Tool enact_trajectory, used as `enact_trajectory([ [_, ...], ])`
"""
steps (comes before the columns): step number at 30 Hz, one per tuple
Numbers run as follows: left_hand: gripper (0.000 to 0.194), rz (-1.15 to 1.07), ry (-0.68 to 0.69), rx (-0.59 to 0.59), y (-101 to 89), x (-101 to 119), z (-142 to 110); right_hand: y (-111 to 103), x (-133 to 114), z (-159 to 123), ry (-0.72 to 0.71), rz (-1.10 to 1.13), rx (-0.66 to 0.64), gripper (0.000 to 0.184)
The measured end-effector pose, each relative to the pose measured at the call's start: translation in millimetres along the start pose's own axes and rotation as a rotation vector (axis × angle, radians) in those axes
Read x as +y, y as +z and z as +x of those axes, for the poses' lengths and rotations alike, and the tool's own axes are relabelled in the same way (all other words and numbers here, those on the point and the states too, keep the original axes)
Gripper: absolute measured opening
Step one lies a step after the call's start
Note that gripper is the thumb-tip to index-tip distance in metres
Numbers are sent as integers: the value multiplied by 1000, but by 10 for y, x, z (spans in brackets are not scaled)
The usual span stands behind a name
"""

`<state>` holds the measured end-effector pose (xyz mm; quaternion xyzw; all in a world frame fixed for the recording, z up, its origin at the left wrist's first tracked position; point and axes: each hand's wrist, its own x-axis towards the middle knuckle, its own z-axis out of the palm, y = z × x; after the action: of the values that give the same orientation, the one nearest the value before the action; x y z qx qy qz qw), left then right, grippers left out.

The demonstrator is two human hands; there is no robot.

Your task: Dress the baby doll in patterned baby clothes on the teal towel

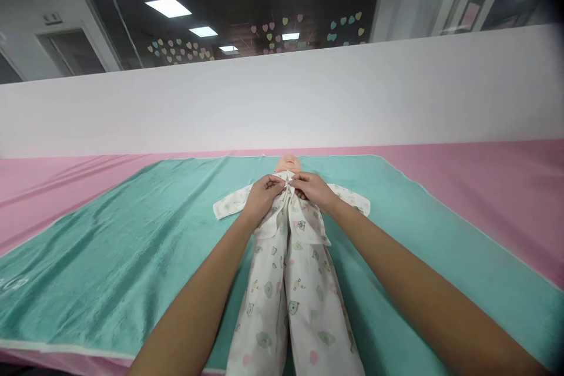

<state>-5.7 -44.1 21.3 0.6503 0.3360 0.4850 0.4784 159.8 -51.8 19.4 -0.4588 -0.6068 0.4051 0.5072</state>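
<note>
A baby doll (288, 163) lies on its back, its head at the far end and its legs toward me. It wears a white printed pajama top (311, 223) and matching pajama pants (304, 305); both sleeves spread out sideways. At the upper chest, my left hand (267, 194) pinches one front edge of the top with bent fingers. Opposite it, my right hand (311, 188) pinches the other edge, close to the collar. Below my hands the front of the top hangs apart in a narrow gap. Any fastener between my fingertips is too small to make out.
Beneath the doll a teal towel (110, 252) is spread with some wrinkles, over a pink cover (484, 188). A low white wall (282, 103) runs along the far edge. Above it, dark glass carries several heart stickers and reflected ceiling lights.
</note>
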Motion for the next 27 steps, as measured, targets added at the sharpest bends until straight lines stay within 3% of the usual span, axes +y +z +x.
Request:
enact_trajectory([
  [9, 23, 44, 26, -22, 2, -31, -9, 10, 61, -44, 42, 253, -62, 27],
  [27, 27, -36, -27, -38, 20, 4, 7, 16, 91, -64, -88, 106, -123, 36],
])
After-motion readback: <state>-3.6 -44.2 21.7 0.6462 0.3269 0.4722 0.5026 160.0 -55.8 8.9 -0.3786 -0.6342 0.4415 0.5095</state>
